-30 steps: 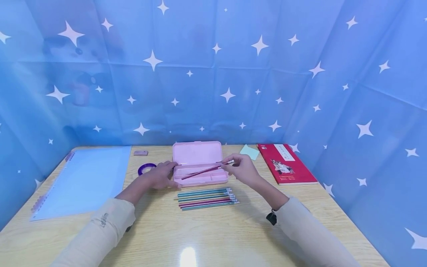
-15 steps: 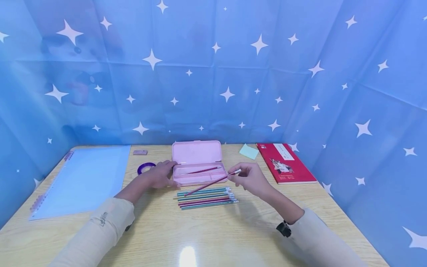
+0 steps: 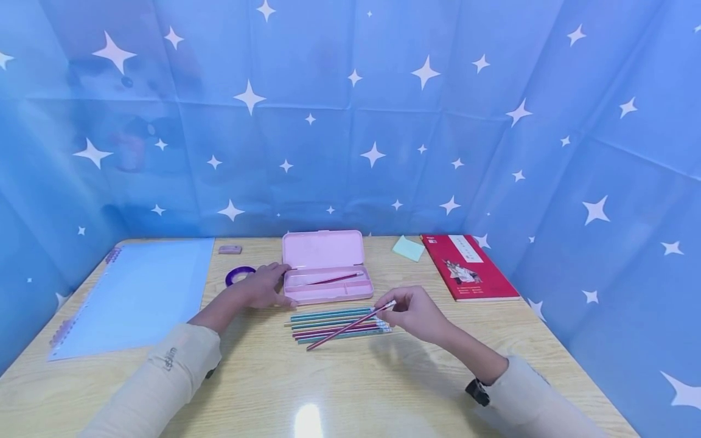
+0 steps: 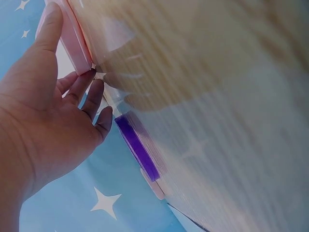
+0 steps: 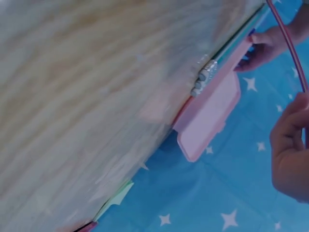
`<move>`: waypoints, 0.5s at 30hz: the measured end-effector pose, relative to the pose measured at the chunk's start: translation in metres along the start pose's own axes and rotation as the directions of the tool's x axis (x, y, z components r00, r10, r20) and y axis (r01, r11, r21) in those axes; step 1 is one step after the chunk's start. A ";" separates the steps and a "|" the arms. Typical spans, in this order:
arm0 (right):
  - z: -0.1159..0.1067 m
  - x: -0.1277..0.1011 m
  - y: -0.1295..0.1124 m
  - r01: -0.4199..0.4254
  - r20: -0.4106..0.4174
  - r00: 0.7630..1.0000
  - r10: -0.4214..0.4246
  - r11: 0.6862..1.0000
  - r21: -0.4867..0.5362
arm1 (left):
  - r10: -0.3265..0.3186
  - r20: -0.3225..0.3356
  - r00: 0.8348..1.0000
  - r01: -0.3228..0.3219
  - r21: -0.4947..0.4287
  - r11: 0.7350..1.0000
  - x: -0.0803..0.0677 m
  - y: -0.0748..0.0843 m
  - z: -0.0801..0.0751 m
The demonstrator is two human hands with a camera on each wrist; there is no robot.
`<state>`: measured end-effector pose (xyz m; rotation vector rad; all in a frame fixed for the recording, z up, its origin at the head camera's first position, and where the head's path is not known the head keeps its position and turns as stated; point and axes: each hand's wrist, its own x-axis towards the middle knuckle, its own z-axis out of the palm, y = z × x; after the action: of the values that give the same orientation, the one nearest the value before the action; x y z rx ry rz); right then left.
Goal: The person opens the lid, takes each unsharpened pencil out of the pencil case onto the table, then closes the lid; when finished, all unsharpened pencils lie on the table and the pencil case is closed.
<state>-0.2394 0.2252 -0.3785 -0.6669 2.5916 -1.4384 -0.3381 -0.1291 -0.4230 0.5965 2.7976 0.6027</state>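
In the head view a pink pencil case (image 3: 323,250) lies with its lid up, and one dark red pencil (image 3: 335,279) is inside. My left hand (image 3: 266,288) grips the case's left end, thumb at the front and fingers behind, as the left wrist view also shows. My right hand (image 3: 414,312) pinches another dark red pencil (image 3: 331,336) near its eraser end. That pencil slants above a row of several pencils (image 3: 317,316), green, yellowish and red, on the table in front of the case.
A purple tape roll (image 3: 230,278) sits left of the case, with a small eraser (image 3: 230,249) behind it. White paper (image 3: 142,292) covers the table's left side. Light green sticky notes (image 3: 408,249) and a red book (image 3: 465,267) lie at the back right.
My right hand has taken the held pencil out of the case and brought it toward me, over the row. The left hand has stayed on the case.
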 end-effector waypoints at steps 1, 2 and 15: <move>0.000 -0.001 0.001 0.003 0.003 1.000 -0.003 1.000 -0.012 | 0.000 0.001 1.000 0.000 -0.001 1.000 0.000 0.000 0.000; 0.000 -0.002 0.002 0.006 0.004 1.000 -0.006 1.000 -0.026 | -0.001 0.003 1.000 0.001 -0.004 1.000 0.000 0.000 0.000; -0.005 -0.007 0.016 0.096 0.028 0.995 -0.092 0.956 -0.278 | -0.017 0.004 1.000 0.017 -0.016 1.000 -0.001 0.000 -0.001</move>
<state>-0.2401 0.2391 -0.3900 -0.8403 2.8139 -1.0917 -0.3376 -0.1293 -0.4222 0.5691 2.7883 0.6191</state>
